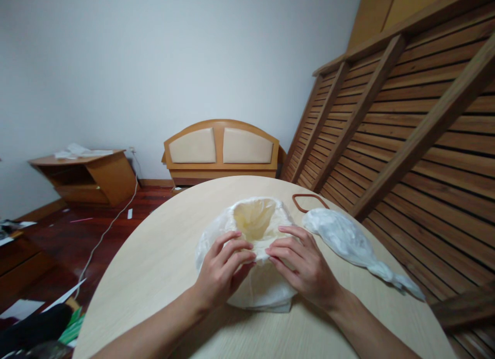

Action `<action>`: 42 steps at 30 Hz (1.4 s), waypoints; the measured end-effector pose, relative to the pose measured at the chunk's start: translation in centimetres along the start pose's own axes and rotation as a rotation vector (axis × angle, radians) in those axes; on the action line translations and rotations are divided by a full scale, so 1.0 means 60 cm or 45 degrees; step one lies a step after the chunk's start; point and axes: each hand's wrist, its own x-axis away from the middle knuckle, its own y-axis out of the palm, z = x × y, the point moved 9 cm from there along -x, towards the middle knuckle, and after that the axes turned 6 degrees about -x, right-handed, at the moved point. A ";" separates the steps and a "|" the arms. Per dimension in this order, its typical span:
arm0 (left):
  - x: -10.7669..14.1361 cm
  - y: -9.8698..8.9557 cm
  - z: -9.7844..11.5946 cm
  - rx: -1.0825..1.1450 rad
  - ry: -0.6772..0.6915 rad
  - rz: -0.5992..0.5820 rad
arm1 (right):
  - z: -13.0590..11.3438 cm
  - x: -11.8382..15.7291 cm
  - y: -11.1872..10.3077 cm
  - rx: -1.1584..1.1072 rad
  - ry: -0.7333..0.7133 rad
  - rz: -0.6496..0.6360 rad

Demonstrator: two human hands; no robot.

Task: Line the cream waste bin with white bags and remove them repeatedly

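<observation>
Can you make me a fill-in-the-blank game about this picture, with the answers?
1. The left hand and right hand touch an open plastic bag colored ____ outside.
2. The bundled plastic bag lies nearer the ____ hand.
3. The headboard has ____ cream panels.
4. The frame on the table is ____.

Answers: white; right; two; brown.

Head camera: worn on the person's head, the only view.
Facing: forward and down, across the round surface (154,266) toward the headboard (218,147) and wall (193,54).
Range: left hand (223,266) and right hand (307,263) near, low centre; wall well beyond.
Right side: slatted wooden panel (402,137), running out of frame.
</observation>
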 end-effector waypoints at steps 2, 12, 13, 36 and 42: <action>0.001 0.000 -0.001 -0.001 -0.006 -0.005 | 0.000 0.000 0.000 -0.001 -0.006 -0.006; 0.004 0.000 -0.005 0.049 -0.018 -0.019 | 0.008 -0.001 -0.005 -0.001 -0.001 -0.004; 0.005 0.000 -0.005 0.052 -0.017 -0.020 | 0.009 -0.001 -0.005 -0.004 0.002 0.001; 0.003 0.003 0.001 0.052 0.021 -0.020 | -0.002 0.004 0.012 -0.035 0.021 -0.042; 0.001 0.008 0.006 0.051 0.024 -0.039 | -0.014 0.000 0.011 -0.079 0.034 -0.012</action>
